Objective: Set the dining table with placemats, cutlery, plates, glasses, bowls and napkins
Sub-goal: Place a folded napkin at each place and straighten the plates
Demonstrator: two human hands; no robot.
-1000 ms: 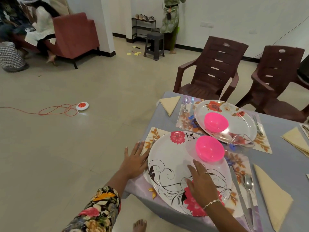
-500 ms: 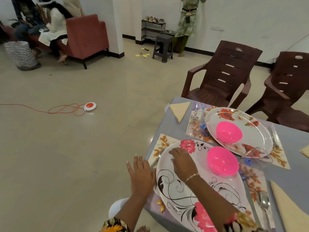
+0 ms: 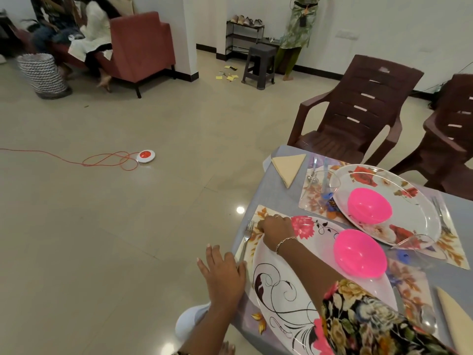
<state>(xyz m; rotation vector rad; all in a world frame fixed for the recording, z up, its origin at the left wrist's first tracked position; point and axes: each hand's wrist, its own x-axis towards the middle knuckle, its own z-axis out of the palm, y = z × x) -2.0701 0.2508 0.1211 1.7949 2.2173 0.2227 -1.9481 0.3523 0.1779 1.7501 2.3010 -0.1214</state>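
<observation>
– Spread flat and holding nothing, our left hand (image 3: 222, 275) rested at the near edge of the table (image 3: 281, 196), touching the handle of the fork (image 3: 247, 237).
– And our right hand (image 3: 276, 228)?
– Within the last second it had crossed the near plate (image 3: 281, 278) to the far left rim. Its fingers curled down where the rim met the placemat (image 3: 263, 213). We could not tell whether they pinched anything.
– What else had changed?
– Our left hand had slid back off the rim, so the fork showed. It lay on the placemat just left of the plate, between both hands, with its tines beside our right fingertips.
– Meaning?
– We judged this place was being straightened, not laid. The pink bowl (image 3: 359, 252) already sat on the plate, and the far plate (image 3: 414, 201) beyond had its own.
</observation>
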